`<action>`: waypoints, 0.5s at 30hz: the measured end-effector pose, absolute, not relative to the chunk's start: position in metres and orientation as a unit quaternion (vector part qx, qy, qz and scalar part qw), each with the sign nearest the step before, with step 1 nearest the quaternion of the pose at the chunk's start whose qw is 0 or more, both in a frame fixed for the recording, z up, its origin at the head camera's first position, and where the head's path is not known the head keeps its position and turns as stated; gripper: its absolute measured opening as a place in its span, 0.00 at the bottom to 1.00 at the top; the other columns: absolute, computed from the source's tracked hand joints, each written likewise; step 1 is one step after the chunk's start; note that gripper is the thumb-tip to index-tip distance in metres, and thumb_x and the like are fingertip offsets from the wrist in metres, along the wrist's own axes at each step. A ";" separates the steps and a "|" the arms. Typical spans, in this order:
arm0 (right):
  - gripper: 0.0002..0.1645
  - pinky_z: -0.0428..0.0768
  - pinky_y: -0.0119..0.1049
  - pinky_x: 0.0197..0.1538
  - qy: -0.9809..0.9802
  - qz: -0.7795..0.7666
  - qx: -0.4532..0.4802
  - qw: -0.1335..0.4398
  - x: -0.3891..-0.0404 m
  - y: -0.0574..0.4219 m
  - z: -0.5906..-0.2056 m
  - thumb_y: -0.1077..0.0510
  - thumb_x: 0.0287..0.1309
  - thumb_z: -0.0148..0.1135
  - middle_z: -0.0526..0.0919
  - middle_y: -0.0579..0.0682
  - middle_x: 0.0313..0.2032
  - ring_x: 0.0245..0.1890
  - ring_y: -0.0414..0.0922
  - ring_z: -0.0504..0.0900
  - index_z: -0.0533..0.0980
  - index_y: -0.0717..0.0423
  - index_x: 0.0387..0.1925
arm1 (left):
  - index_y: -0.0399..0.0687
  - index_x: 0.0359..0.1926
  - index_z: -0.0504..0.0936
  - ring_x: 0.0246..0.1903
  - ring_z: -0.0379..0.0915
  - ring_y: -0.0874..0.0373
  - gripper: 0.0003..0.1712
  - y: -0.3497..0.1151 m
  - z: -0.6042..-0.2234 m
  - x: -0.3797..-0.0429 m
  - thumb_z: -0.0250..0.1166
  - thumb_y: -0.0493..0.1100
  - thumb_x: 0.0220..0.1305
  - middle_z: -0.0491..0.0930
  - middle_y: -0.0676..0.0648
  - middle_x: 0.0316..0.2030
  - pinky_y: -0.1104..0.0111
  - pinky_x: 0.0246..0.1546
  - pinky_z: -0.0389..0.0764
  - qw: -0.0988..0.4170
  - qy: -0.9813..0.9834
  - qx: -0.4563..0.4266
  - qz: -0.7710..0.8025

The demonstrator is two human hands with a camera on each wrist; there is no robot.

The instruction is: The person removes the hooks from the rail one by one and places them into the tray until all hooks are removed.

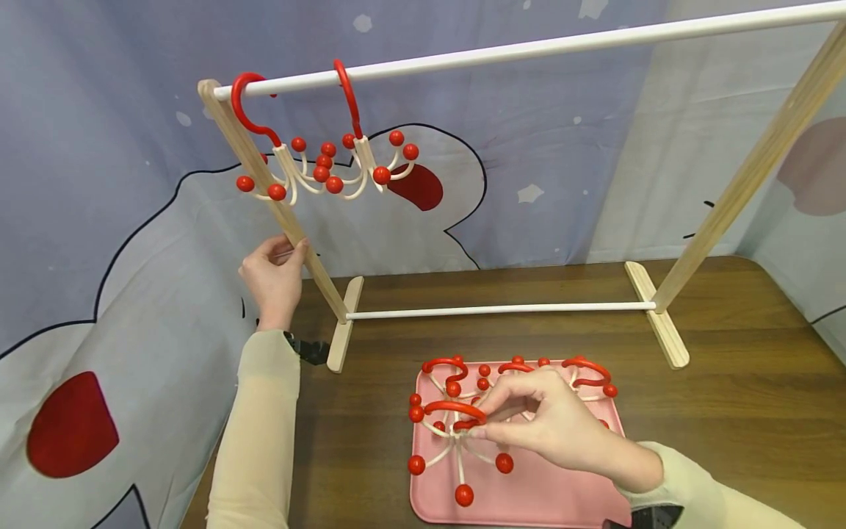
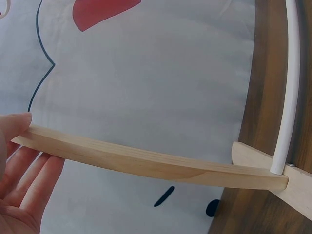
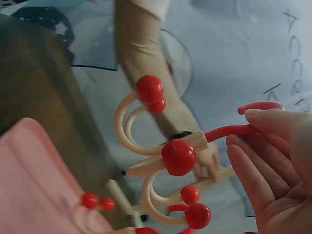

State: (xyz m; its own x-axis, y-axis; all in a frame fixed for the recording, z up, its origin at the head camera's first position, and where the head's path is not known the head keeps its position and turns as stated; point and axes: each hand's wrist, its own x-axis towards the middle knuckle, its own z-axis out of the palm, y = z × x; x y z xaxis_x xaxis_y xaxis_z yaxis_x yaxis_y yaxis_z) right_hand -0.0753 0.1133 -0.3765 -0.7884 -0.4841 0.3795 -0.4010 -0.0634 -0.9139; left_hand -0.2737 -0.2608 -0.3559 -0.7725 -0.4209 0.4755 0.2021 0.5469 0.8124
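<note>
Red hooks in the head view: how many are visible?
6: a left hook and a right hook on the top bar; one hook in the right hand; three over the pink tray: left, middle, right. More may be hidden.

The red curved hook (image 1: 454, 405) and red round balls (image 3: 179, 157) look like glossy plastic, the cream curved prongs (image 3: 119, 119) satin plastic, the pale straight post (image 2: 146, 157) matt grained wood, the pink rectangular tray (image 1: 522, 499) smooth plastic, the brown flat tabletop (image 1: 370, 411) grained wood, and the blue-grey printed curtain (image 1: 542, 147) creased matt cloth.
</note>
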 end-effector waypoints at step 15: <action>0.06 0.88 0.45 0.38 0.650 -0.679 -0.331 0.077 -0.073 0.095 -0.431 0.72 0.55 0.73 0.88 0.54 0.36 0.36 0.45 0.89 0.83 0.63 0.34 | 0.43 0.49 0.89 0.37 0.85 0.63 0.17 -0.260 -0.356 -0.273 0.73 0.49 0.66 0.88 0.46 0.40 0.73 0.39 0.83 0.332 -0.810 0.062 -0.479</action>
